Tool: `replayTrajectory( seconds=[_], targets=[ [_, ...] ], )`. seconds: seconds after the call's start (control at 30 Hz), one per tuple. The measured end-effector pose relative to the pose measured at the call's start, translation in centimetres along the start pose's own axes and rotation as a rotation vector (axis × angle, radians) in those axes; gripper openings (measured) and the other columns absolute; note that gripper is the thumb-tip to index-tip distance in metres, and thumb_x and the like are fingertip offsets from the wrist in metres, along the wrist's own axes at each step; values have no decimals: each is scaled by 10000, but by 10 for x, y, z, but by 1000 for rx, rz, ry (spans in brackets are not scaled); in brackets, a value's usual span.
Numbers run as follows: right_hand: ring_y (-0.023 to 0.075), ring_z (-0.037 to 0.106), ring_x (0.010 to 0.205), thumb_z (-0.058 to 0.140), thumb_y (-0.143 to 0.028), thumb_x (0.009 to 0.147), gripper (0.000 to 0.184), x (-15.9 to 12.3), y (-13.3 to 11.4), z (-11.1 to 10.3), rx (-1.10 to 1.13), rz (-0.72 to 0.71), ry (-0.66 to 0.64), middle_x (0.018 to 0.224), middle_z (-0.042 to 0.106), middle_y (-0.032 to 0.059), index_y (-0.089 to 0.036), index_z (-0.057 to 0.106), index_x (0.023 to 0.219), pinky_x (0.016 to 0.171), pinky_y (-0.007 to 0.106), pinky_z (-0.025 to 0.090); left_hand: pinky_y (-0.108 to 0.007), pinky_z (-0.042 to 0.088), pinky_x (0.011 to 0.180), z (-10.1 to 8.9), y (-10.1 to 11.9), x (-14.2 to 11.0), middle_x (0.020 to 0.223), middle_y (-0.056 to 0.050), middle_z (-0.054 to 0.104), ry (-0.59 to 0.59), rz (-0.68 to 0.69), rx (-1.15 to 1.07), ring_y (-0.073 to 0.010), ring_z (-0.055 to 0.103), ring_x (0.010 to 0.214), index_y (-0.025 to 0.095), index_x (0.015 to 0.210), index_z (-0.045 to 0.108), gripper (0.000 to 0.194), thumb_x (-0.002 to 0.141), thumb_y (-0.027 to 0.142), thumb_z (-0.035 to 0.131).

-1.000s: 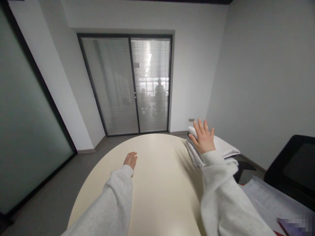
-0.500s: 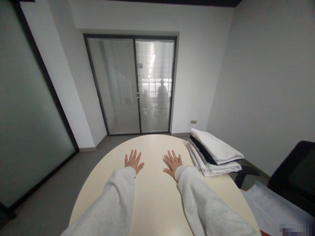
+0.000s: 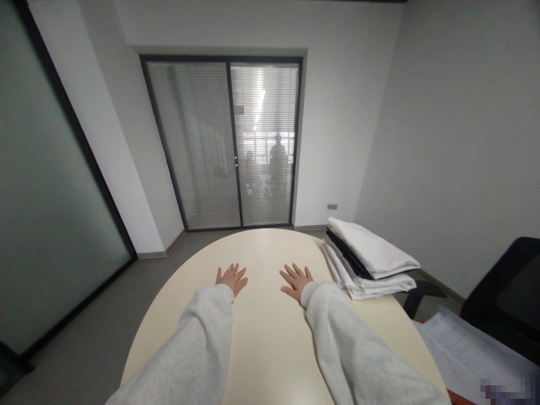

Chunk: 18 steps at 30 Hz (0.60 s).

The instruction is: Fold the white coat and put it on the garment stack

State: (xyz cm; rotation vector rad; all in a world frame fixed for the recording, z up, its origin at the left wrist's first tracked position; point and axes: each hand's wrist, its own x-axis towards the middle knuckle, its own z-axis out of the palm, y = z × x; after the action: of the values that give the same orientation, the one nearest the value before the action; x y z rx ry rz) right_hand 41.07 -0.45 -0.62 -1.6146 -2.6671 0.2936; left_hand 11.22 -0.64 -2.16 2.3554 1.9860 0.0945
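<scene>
My left hand (image 3: 232,279) rests palm down on the cream round table (image 3: 265,349), its fingers apart and nothing in it. To its right, my right hand (image 3: 297,280) also lies on the tabletop with fingers spread, holding nothing. A stack of folded cloths sits near the table's right edge, just beyond my right hand and not touching it. Its top piece is a white folded cloth (image 3: 371,247), over a black folded cloth (image 3: 348,256), with a further white cloth (image 3: 371,289) at the bottom. Grey sleeves cover both my forearms.
At the right stands a black chair (image 3: 506,298), with a pale sheet-like material (image 3: 472,354) lying beside the table. A glass door with blinds (image 3: 194,146) is ahead, and a person's silhouette (image 3: 278,157) shows through it. A frosted glass panel (image 3: 50,197) is on the left.
My left fingers have drawn in slightly and turned a little to the right. My right hand's fingertips sit slightly lower in view. The camera view has shifted a little; the cloth stack stays put.
</scene>
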Motion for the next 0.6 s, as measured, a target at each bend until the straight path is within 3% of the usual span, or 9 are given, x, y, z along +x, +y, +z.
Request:
replayTrajectory(
  seconds=[0.1, 0.6],
  targets=[
    [290, -9, 1321, 168, -724, 755, 712, -1, -1, -1, -19, -1, 5, 1459, 65, -31, -367, 160, 1371, 986, 592, -38, -544, 52, 1022, 1, -1, 1, 1443, -2, 171, 19, 4, -27, -224, 99, 1329, 352, 1331, 300, 544, 849, 576, 184],
    [292, 5, 1321, 171, -723, 755, 721, -3, -3, -3, -18, -4, 7, 1458, 82, -17, -352, 171, 1373, 985, 598, -19, -525, 88, 1028, 3, -1, 1, 1436, -2, 198, 36, 1, -10, -223, 128, 1324, 344, 1327, 315, 517, 854, 539, 236]
  ],
)
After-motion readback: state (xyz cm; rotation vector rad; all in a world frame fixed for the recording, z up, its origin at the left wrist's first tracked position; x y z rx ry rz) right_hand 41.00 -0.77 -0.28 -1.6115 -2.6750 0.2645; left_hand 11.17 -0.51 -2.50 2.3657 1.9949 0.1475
